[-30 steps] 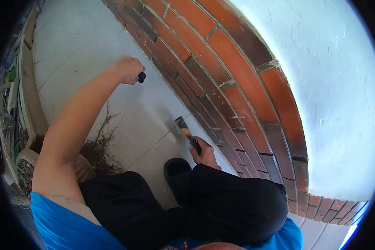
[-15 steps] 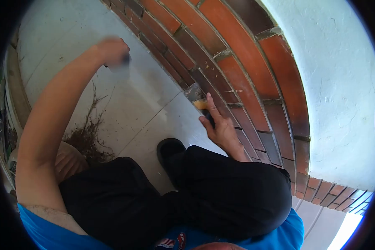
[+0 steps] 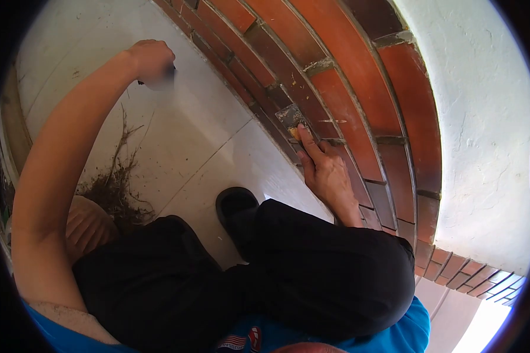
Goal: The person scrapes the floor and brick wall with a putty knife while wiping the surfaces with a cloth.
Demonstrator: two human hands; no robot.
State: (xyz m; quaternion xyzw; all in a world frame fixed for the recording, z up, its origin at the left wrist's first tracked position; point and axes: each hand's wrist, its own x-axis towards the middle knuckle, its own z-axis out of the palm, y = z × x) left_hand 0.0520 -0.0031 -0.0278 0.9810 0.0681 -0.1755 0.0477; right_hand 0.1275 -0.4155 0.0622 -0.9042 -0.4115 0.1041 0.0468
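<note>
My right hand point(image 3: 334, 181) is wrapped round a scraper point(image 3: 288, 117), index finger stretched along it towards the blade. The scraper has a flat, dirty metal blade and a yellow part near the handle, which the fingers mostly cover. Its blade lies against the dark lower bricks of the brick wall point(image 3: 348, 106). My left hand point(image 3: 152, 60) is held out over the pale floor at the upper left, fingers closed round a small dark object point(image 3: 169, 72). That object is blurred, and I cannot make out its kind.
A heap of dry roots and dirt point(image 3: 115, 191) lies on the tiled floor point(image 3: 200, 138) beside my left knee. A black slipper point(image 3: 237, 206) is on my foot. White plaster point(image 3: 474, 117) rises above the bricks at right.
My right hand has moved the scraper from the foot of the wall a little up and right onto the brick face. My left hand has shifted slightly left and up in view.
</note>
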